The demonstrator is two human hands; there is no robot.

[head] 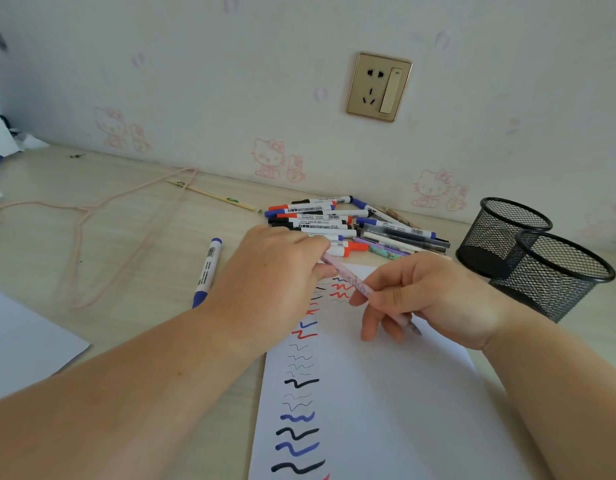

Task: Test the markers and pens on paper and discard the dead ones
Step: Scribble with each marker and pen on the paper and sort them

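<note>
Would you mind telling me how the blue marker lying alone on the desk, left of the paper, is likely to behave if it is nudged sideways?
The blue marker looks round and smooth, so it would probably roll across the desk rather than slide. Its barrel looks like rigid plastic, so it should stay stiff when lifted. It appears slim and is likely light.

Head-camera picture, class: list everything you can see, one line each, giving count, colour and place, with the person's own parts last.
paper sheet: one, white, under the hands, with black, blue and red squiggles.
pink pen: one, held over the paper by both hands.
pile of markers and pens: many, white with red, blue or black caps, behind the paper.
lone marker: one, white and blue, left of the paper.
mesh cups: two, black, at right.
wooden stick: one, near the wall.
pink cord: one, at left.
wall socket: one, gold.
left hand: pinches the pen's far end.
right hand: grips the pen's barrel.
</note>
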